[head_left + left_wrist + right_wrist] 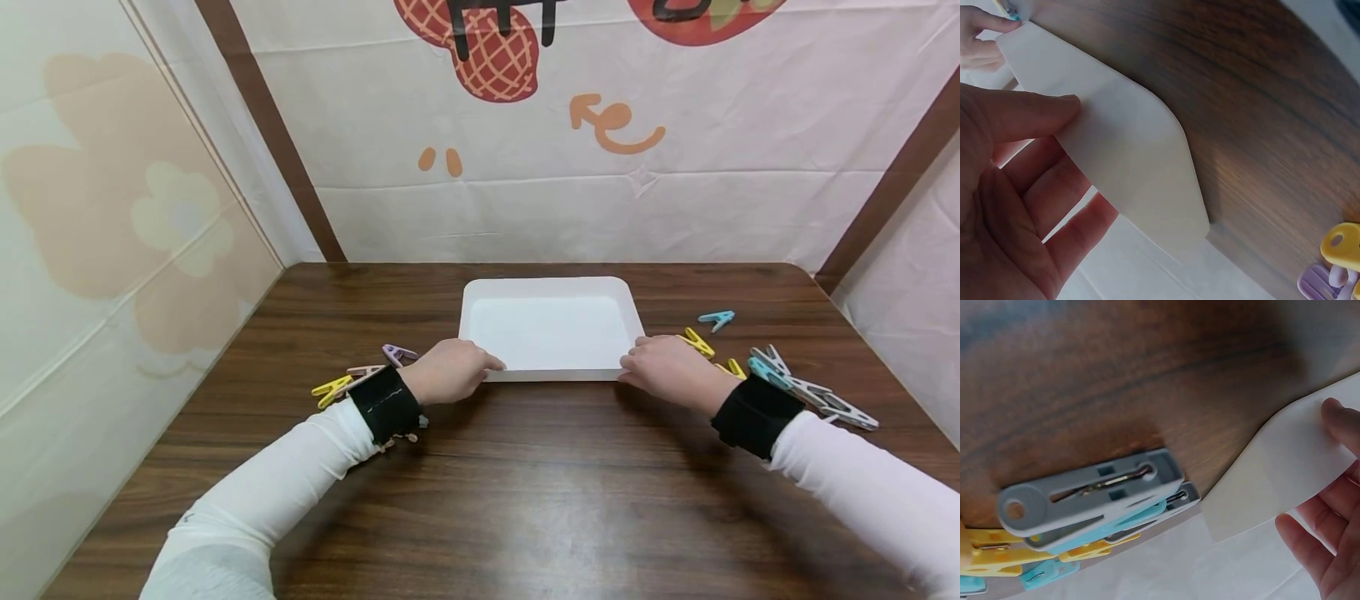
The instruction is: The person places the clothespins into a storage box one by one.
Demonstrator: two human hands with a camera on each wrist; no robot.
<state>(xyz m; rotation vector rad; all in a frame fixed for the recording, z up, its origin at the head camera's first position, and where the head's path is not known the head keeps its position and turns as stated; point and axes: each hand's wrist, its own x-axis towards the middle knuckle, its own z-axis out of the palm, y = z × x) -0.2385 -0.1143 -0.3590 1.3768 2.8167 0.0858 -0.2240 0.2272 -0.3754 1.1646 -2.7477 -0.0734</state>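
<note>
A shallow white rectangular tray sits toward the back of the wooden table. My left hand grips its near left corner; in the left wrist view the thumb presses the tray's outer wall and the other fingers reach over the rim. At the near right corner, my right hand holds the tray the same way, thumb outside and fingers past the rim in the right wrist view. Nothing lies inside the tray.
Left of the tray lie a purple clothespin, a yellow clothespin and pinkish ones, partly behind the left wrist. To the right are a blue clothespin, a yellow clothespin and several grey clothespins. A printed curtain hangs behind the table.
</note>
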